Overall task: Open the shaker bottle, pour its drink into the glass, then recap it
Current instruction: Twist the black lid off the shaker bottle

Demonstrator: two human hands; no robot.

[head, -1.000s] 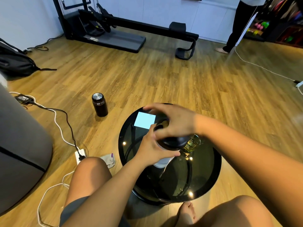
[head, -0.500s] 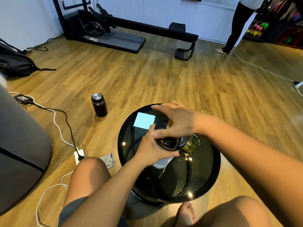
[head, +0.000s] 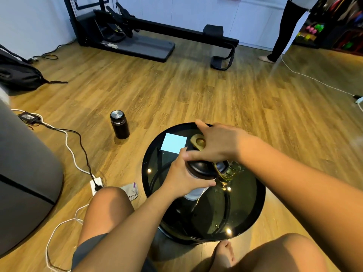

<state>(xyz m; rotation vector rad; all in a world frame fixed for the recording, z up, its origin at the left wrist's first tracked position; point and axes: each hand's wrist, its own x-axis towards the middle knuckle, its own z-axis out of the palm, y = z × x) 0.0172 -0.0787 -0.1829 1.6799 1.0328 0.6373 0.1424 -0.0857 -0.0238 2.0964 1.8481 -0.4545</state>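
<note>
On round table (head: 253, 209), upright shaker bottle (head: 198, 181), both hands gripping

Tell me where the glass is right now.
In the head view, the glass stands on the round black table, just right of the shaker bottle and mostly hidden under the right hand.
</note>
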